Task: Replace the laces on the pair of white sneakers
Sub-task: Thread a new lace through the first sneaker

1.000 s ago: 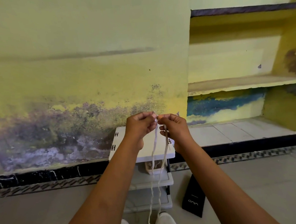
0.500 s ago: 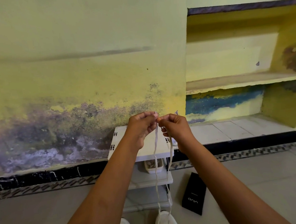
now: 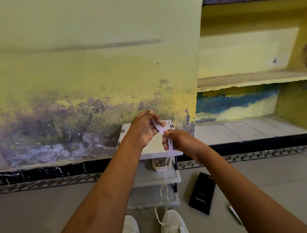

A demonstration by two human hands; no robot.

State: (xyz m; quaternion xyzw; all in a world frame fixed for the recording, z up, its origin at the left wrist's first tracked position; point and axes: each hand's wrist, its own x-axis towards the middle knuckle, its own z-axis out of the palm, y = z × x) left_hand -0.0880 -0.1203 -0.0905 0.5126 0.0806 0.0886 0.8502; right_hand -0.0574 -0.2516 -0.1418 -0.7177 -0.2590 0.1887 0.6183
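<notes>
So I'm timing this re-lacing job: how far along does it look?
Early to midway, at a guess. In hand: both the left hand and right hand grip a white lace held up doubled, its ends dangling toward the right sneaker. Done: hard to tell; whether either shoe is laced isn't clear. Left: threading this lace, and probably the left sneaker too.

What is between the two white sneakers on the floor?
In the head view the stretch between the left sneaker and the right sneaker is bare floor. The hanging lace ends over the right sneaker, not in the gap.
</notes>
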